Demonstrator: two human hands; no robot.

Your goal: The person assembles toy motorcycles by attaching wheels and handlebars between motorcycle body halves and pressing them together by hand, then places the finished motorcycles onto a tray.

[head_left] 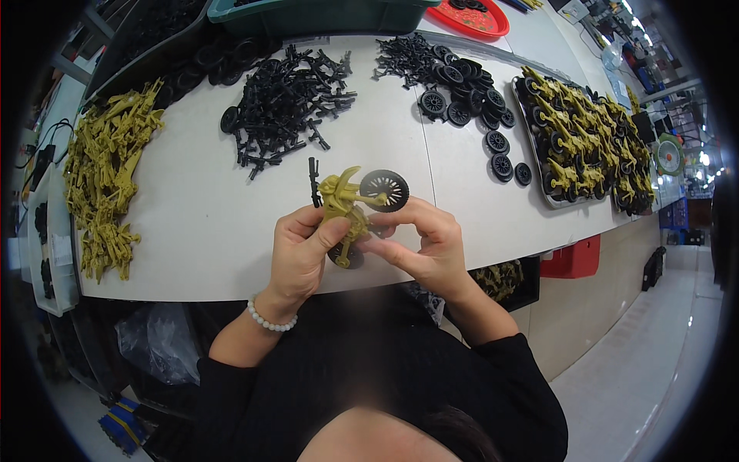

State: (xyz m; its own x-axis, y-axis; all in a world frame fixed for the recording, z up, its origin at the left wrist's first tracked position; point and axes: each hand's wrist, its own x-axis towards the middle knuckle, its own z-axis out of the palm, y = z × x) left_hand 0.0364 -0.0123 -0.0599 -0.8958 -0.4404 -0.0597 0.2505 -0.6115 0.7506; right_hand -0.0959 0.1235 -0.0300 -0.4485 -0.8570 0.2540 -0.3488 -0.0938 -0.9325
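Observation:
A yellow-green plastic toy motorcycle (339,202) is held up over the near edge of the table. It has a black handlebar piece (314,182) and a spoked black wheel (385,190) at one end. The other wheel (350,255) is partly covered by my fingers. My left hand (302,250) grips the body, thumb across its middle. From the other side, my right hand (426,240) closes thumb and fingertips on the toy's edge; whether a small part sits between them is hard to see.
Yellow-green motorcycle bodies (112,173) lie heaped at left, black handlebar pieces (285,100) at back centre. Loose black wheels (462,85) are right of them. A metal tray (573,202) of toy motorcycles stands at right. Behind are a green bin (323,17) and a red bowl (481,29).

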